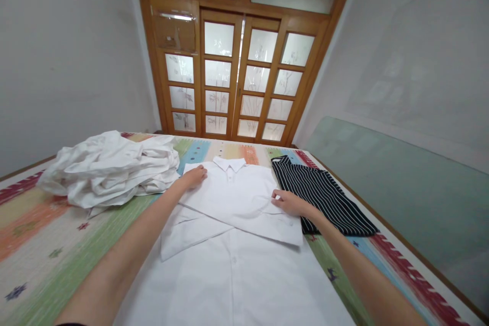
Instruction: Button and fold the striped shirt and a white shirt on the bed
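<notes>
A white collared shirt [229, 188] lies front up, its collar at the far end and both sleeves crossed over the chest. My left hand [195, 177] is closed at the shirt's left shoulder area, fingers curled down on the cloth. On the other side, my right hand [289, 202] pinches the cloth near the right edge, where small creases show. The shirt's lower part spreads toward me and runs out of view. Just right of the shirt lies a folded black garment with white stripes [321, 193], partly hidden behind my right hand and forearm.
A rumpled heap of white cloth [114, 168] sits at the left. Everything rests on a colourful patterned bedspread [49, 265]. A pale green headboard-like panel [405, 178] borders the right side. Wooden sliding doors [237, 76] with glass panes stand beyond the far edge.
</notes>
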`<action>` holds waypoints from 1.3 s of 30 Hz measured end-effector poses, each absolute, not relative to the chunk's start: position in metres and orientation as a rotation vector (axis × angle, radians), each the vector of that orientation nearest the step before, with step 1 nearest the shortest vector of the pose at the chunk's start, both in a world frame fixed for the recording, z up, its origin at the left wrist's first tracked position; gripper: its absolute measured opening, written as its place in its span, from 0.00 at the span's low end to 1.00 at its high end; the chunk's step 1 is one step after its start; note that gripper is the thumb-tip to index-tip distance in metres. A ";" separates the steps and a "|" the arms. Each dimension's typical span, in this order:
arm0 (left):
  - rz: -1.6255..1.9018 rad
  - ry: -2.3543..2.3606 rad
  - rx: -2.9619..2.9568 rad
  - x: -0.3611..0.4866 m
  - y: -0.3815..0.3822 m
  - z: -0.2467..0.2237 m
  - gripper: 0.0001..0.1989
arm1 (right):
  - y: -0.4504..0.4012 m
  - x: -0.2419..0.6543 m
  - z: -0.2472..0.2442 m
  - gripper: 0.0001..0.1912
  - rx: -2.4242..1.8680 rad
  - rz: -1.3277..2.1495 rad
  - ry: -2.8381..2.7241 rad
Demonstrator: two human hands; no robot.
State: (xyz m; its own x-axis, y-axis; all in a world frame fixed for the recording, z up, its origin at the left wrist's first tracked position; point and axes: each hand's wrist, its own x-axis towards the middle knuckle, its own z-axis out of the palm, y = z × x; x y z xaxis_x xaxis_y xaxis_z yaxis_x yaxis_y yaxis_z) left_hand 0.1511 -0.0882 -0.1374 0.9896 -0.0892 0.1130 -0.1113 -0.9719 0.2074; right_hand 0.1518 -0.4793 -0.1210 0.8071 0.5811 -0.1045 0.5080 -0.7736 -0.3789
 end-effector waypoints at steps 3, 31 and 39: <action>0.112 -0.099 2.957 0.154 -0.080 -0.140 0.10 | -0.481 0.155 -0.112 0.11 -2.630 0.347 -0.843; 0.397 0.113 3.100 0.130 -0.031 -0.127 0.18 | -0.425 0.240 -0.124 0.13 -2.962 0.109 -0.524; 0.360 -0.407 2.535 0.087 -0.120 -0.119 0.36 | -0.390 0.218 -0.082 0.11 -2.225 0.453 -0.474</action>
